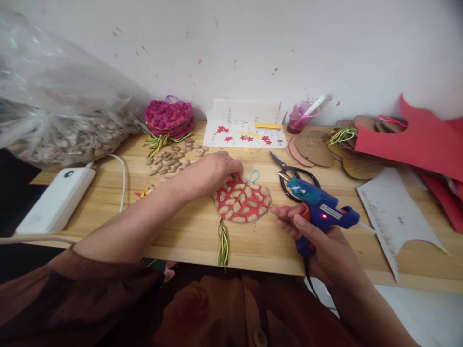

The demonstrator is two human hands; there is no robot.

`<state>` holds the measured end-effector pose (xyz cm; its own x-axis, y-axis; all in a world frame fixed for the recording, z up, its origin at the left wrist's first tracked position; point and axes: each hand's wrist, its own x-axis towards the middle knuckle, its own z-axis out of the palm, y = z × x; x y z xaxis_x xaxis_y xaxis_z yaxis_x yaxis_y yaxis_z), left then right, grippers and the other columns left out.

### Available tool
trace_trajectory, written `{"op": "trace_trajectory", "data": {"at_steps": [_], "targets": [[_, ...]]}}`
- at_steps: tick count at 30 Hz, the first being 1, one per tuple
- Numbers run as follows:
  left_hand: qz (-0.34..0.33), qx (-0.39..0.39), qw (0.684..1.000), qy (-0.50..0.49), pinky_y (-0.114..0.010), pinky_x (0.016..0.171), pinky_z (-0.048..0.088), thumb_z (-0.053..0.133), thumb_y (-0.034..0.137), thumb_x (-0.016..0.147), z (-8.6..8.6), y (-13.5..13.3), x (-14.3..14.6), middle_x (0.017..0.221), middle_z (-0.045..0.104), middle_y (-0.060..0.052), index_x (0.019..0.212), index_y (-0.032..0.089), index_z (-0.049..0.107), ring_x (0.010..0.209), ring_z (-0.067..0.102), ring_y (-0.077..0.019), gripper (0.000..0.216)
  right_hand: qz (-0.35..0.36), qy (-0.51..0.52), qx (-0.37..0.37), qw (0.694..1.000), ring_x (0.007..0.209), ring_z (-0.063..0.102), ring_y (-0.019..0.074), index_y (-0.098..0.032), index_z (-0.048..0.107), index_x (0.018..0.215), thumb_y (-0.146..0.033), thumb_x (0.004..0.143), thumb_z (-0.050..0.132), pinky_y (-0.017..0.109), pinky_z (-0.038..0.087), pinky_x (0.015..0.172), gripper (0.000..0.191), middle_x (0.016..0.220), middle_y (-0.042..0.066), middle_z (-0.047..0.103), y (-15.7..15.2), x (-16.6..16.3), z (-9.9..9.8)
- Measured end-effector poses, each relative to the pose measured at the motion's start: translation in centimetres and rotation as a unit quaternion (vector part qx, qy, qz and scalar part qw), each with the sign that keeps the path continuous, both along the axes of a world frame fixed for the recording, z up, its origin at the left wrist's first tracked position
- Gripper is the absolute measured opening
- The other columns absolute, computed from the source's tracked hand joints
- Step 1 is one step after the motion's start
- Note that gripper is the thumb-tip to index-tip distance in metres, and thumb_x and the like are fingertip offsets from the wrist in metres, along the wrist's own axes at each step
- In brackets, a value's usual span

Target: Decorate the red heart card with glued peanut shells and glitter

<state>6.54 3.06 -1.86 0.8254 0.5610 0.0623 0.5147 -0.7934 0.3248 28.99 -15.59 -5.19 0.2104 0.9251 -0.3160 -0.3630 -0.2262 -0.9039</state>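
A red disc (pixel 243 196) studded with peanuts lies on the wooden table, with a blue loop at its top and a green-and-black tassel (pixel 224 246) at its lower left. My left hand (pixel 219 172) reaches over the disc's upper left edge, fingers bent down and closed; what they hold, if anything, is hidden. To the right of the disc, my right hand (pixel 318 241) grips a blue hot glue gun (pixel 325 209) by its handle. The gun's nozzle points up and left, and a red light glows on its side. Black-handled scissors (pixel 296 176) lie behind the gun.
Loose peanuts (pixel 170 161) lie behind my left forearm, near a pink-purple round piece (pixel 169 118). A large bag of peanuts (pixel 72 130) and a white power bank (pixel 56 200) stand left. Paper with red stars (pixel 246 130), a plastic cup (pixel 301 118) and cut cardboard (pixel 314 150) line the back.
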Motion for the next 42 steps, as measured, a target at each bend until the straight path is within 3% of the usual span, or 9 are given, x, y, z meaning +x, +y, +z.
{"op": "trace_trajectory", "data": {"at_steps": [20, 23, 26, 28, 31, 34, 36, 39, 42], "targets": [[0.016, -0.026, 0.998, 0.053, -0.027, 0.077, 0.048, 0.062, 0.009, 0.079, 0.4, 0.3, 0.7, 0.089, 0.075, -0.002, 0.089, 0.023, 0.075, 0.082, 0.067, -0.0181, 0.022, -0.012, 0.018, 0.017, 1.0, 0.107, 0.071, 0.0263, -0.027, 0.073, 0.085, -0.036, 0.079, 0.084, 0.04, 0.055, 0.096, 0.015, 0.098, 0.003, 0.076, 0.0, -0.4, 0.1], [0.052, -0.042, 0.998, 0.018, -0.026, 0.075, 0.049, 0.066, 0.01, 0.076, 0.7, 0.2, 0.6, 0.085, 0.076, -0.001, 0.086, 0.022, 0.075, 0.078, 0.068, -0.017, 0.018, -0.015, 0.011, 0.026, 0.999, 0.102, 0.072, 0.026, -0.026, 0.073, 0.084, -0.039, 0.078, 0.084, 0.038, 0.056, 0.09, 0.018, 0.093, 0.003, 0.076, -0.1, -0.6, 0.4], [0.099, -0.099, 0.987, -0.079, -0.026, 0.071, 0.051, 0.071, 0.015, 0.074, 1.2, -0.3, -0.2, 0.08, 0.076, -0.002, 0.084, 0.018, 0.074, 0.071, 0.068, -0.0154, 0.011, -0.011, 0.006, 0.035, 0.999, 0.093, 0.073, 0.0246, -0.025, 0.073, 0.083, -0.042, 0.078, 0.084, 0.036, 0.057, 0.081, 0.021, 0.087, 0.003, 0.073, -0.4, -0.7, 0.7], [0.125, -0.196, 0.955, -0.185, -0.027, 0.072, 0.054, 0.075, 0.02, 0.074, 1.5, -1.0, -0.9, 0.081, 0.076, -0.003, 0.086, 0.016, 0.072, 0.072, 0.069, -0.015, 0.013, 0.001, 0.007, 0.041, 0.999, 0.088, 0.073, 0.023, -0.025, 0.072, 0.083, -0.042, 0.079, 0.083, 0.034, 0.057, 0.077, 0.021, 0.085, 0.002, 0.072, -0.7, -0.7, 1.0], [0.163, -0.367, 0.856, -0.325, -0.029, 0.077, 0.059, 0.083, 0.026, 0.068, 1.7, -2.6, -1.7, 0.088, 0.077, -0.006, 0.092, 0.015, 0.07, 0.079, 0.073, -0.0162, 0.029, 0.02, 0.011, 0.052, 0.998, 0.087, 0.074, 0.0224, -0.025, 0.073, 0.084, -0.042, 0.082, 0.082, 0.033, 0.058, 0.075, 0.019, 0.086, 0.002, 0.074, -1.2, -0.9, 1.7], [0.184, -0.484, 0.768, -0.376, -0.031, 0.077, 0.061, 0.09, 0.029, 0.061, 1.4, -5.1, -1.7, 0.091, 0.077, -0.007, 0.096, 0.015, 0.07, 0.079, 0.074, -0.0165, 0.043, 0.03, 0.016, 0.073, 0.997, 0.096, 0.075, 0.0256, -0.026, 0.073, 0.085, -0.043, 0.083, 0.081, 0.037, 0.06, 0.08, 0.018, 0.098, 0.004, 0.077, -1.6, -1.6, 2.6], [0.18, -0.519, 0.743, -0.382, -0.031, 0.077, 0.062, 0.091, 0.03, 0.061, 1.1, -6.9, -1.2, 0.093, 0.078, -0.007, 0.098, 0.015, 0.071, 0.077, 0.074, -0.0158, 0.044, 0.036, 0.021, 0.096, 0.995, 0.104, 0.074, 0.0281, -0.027, 0.074, 0.087, -0.044, 0.084, 0.08, 0.043, 0.06, 0.087, 0.018, 0.108, 0.005, 0.078, -1.8, -2.2, 3.2], [0.156, -0.478, 0.767, -0.398, -0.031, 0.077, 0.062, 0.087, 0.028, 0.068, 1.0, -9.4, -0.4, 0.093, 0.077, -0.007, 0.097, 0.015, 0.07, 0.079, 0.074, -0.0163, 0.035, 0.046, 0.033, 0.123, 0.991, 0.119, 0.069, 0.0298, -0.029, 0.076, 0.095, -0.045, 0.087, 0.077, 0.047, 0.057, 0.098, 0.018, 0.123, 0.006, 0.076, -2.2, -3.3, 3.7], [0.131, -0.345, 0.839, -0.401, -0.027, 0.077, 0.061, 0.079, 0.023, 0.077, 1.2, -11.1, 0.4, 0.09, 0.077, -0.005, 0.095, 0.014, 0.07, 0.081, 0.073, -0.0146, 0.021, 0.071, 0.044, 0.127, 0.988, 0.129, 0.064, 0.0304, -0.029, 0.075, 0.1, -0.047, 0.088, 0.075, 0.05, 0.055, 0.103, 0.021, 0.135, 0.006, 0.07, -2.7, -4.0, 3.7]]}}
